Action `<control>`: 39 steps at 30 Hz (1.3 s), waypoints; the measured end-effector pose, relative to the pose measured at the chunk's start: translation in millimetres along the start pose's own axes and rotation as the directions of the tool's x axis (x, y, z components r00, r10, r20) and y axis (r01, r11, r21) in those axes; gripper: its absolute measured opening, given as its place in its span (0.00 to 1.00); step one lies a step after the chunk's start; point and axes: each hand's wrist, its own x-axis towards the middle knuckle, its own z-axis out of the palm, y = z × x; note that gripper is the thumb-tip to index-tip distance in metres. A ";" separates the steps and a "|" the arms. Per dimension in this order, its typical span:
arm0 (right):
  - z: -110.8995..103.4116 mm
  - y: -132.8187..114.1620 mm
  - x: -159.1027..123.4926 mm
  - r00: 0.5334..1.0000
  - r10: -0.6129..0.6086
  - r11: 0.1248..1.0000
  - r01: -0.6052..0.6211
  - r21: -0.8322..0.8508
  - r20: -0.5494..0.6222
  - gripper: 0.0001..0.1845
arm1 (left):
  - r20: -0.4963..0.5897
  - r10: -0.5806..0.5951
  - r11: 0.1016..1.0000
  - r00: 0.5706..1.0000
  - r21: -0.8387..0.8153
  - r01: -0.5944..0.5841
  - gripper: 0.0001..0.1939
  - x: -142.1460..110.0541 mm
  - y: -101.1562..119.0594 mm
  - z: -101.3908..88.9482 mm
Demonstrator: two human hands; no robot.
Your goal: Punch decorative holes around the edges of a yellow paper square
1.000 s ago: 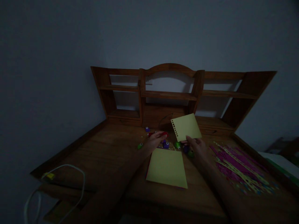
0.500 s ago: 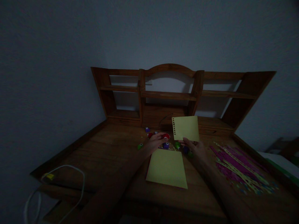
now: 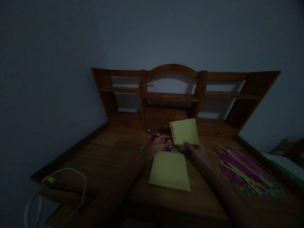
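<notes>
My right hand (image 3: 196, 151) pinches the lower edge of a small yellow paper sheet (image 3: 185, 130), held upright above the desk; a row of punched holes runs down its left edge. My left hand (image 3: 158, 144) is closed around a small red paper punch (image 3: 169, 139), which sits right at the sheet's lower left corner. Below both hands a stack of yellow paper (image 3: 169, 170) lies flat on the wooden desk (image 3: 111, 161). The room is very dim.
Several small punches, purple (image 3: 149, 131), green (image 3: 142, 148) and red, lie scattered behind the hands. A pile of purple and yellow paper strips (image 3: 242, 169) covers the desk's right side. A wooden shelf unit (image 3: 174, 95) stands at the back. A white cable (image 3: 71, 186) hangs at the left edge.
My right hand has brought the yellow sheet left and turned it more upright. My left hand has lifted the red punch up to the sheet's punched edge.
</notes>
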 end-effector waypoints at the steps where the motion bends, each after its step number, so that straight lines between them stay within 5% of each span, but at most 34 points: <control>1: 0.4 0.1 -0.1 1.000 0.000 1.000 0.000 0.014 -0.002 0.25 | 0.003 0.000 1.000 1.000 -0.012 0.000 0.25 -0.2 0.0 0.3; 16: 4.5 -3.9 -1.4 1.000 0.030 0.999 -0.030 -0.011 0.006 0.25 | 0.021 -0.011 1.000 1.000 0.024 0.011 0.24 3.1 -5.1 0.0; 28: 7.2 -0.8 0.1 0.998 -0.057 0.998 0.057 -0.040 -0.001 0.25 | 0.143 -0.027 1.000 0.989 0.010 0.026 0.26 -2.4 -2.9 6.4; 39: 8.1 1.8 -0.1 0.997 -0.071 0.994 0.073 -0.078 0.022 0.19 | 0.104 0.005 1.000 0.995 0.026 -0.008 0.24 0.4 -5.8 4.8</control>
